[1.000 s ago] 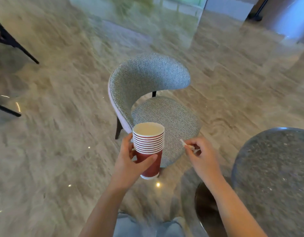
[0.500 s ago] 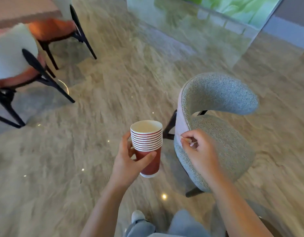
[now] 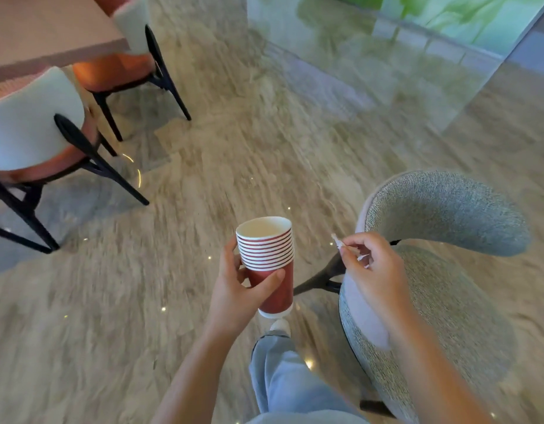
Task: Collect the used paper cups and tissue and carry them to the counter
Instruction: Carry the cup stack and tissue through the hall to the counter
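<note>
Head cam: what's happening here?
A person stands on a polished stone floor, one leg forward. The left hand grips a nested stack of red paper cups, upright; the right hand pinches a small white tissue scrap. Both are held in the air beside a grey chair. A table with orange chairs sits far left. No counter is in view.

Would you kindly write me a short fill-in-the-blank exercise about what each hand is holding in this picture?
1. The left hand grips a stack of ____ paper cups.
2. The right hand pinches the tissue, whose colour is ____.
3. The grey chair stands on the ____ side of the view.

Missing words: red; white; right.
</note>
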A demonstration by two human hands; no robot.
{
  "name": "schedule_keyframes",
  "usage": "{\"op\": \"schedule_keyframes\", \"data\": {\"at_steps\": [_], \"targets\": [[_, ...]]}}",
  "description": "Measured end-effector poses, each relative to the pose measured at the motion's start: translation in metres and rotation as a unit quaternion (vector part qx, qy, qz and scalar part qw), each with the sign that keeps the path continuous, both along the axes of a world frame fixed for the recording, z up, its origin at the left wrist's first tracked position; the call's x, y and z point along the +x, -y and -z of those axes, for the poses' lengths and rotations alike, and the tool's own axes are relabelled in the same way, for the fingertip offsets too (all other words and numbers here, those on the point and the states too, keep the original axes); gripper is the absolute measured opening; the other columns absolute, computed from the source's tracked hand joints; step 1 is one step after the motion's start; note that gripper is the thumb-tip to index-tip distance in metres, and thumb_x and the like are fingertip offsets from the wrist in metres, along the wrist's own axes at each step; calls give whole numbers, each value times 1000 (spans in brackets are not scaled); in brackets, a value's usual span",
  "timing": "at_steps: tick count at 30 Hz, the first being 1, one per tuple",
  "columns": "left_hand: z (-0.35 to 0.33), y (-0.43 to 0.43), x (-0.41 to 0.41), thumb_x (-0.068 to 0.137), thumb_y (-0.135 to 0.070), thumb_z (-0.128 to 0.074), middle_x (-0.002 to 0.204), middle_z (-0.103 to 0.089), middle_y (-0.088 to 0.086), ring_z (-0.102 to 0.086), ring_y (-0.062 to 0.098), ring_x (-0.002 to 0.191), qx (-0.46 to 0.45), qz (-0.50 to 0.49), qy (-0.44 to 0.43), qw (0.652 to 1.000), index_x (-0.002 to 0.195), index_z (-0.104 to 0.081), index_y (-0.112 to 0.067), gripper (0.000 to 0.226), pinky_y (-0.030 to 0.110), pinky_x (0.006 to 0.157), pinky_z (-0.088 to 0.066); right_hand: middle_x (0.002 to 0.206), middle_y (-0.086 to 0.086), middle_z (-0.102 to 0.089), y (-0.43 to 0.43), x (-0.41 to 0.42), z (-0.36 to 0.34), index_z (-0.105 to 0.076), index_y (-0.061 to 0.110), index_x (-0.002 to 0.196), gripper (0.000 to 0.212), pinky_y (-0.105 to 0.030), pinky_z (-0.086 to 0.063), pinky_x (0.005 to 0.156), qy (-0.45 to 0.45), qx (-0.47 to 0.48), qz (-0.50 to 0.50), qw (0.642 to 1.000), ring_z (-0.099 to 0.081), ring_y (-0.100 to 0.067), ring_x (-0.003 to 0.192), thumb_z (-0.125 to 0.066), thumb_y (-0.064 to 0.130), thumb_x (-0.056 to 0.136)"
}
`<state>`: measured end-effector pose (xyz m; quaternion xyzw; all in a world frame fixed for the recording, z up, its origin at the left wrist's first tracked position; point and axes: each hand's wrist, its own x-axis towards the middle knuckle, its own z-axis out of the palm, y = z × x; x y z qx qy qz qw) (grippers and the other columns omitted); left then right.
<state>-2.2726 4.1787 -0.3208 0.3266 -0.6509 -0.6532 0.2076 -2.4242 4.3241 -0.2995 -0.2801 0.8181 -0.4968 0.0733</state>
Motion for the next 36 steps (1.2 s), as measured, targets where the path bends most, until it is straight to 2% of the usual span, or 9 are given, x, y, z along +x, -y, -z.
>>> {"op": "schedule_keyframes", "data": {"at_steps": [2,7,11,17,20,24,27,32,36], "targets": [[-6,26,-38,59,-37,-77,119,-61,-2,-62,8,102,-18,17,5,1000,135,-34,-24,89,16,72,-50,82,8,-59,20,-34,-1,-60,21,84,15,-5,-39,62,7,-12,21,1000,-54,4,73,-64,7,82],[-32,83,-133,53,-53,-77,121,-60,-5,-60,11,106,-53,50,1,997,135,-33,-25,97,23,80,-50,82,11,-60,60,-112,-9,-60,24,85,16,-7,-41,62,-4,-24,54,998,-55,2,76,-66,9,81],[-37,111,-188,62,-45,-77,118,-62,-11,-59,9,109,-49,75,-16,996,137,-31,-29,89,27,88,-49,83,6,-60,82,-161,-17,-61,22,86,15,-5,-41,59,15,-37,80,996,-53,4,67,-65,8,82],[-23,147,-262,62,-39,-82,106,-66,-18,-62,5,100,-38,135,-3,990,125,-38,-36,77,14,77,-50,81,11,-59,110,-212,-7,-60,26,86,17,-3,-40,59,39,-21,142,989,-52,8,69,-65,11,82],[-13,175,-305,61,-35,-80,110,-65,-14,-62,6,102,-18,163,4,986,130,-37,-35,81,18,76,-50,83,13,-58,135,-245,0,-63,23,87,12,-2,-39,60,50,-6,179,983,-52,11,71,-66,12,82],[-7,226,-373,64,-29,-79,117,-62,-4,-62,6,100,-24,199,-1,980,135,-34,-32,84,12,73,-48,85,13,-59,182,-300,-2,-57,39,81,26,-2,-39,61,55,-12,213,975,-52,9,73,-65,14,83],[-14,266,-427,68,-27,-81,122,-60,-2,-61,5,103,-25,236,-8,971,136,-33,-32,84,12,74,-49,84,16,-57,222,-346,-14,-54,43,76,30,-2,-39,60,44,-14,238,970,-51,9,73,-64,15,83],[-31,315,-509,60,-42,-81,120,-60,-6,-61,6,101,-25,279,-10,960,137,-32,-34,91,15,71,-50,85,18,-56,270,-410,-29,-53,43,78,30,-1,-38,65,12,-3,260,965,-50,13,79,-64,15,83],[-29,321,-567,62,-39,-81,116,-62,-10,-62,4,101,-17,308,-10,951,125,-39,-47,76,17,74,-52,88,16,-57,268,-448,-23,-58,35,81,22,-2,-38,65,22,3,291,957,-50,11,79,-63,14,83]]}}
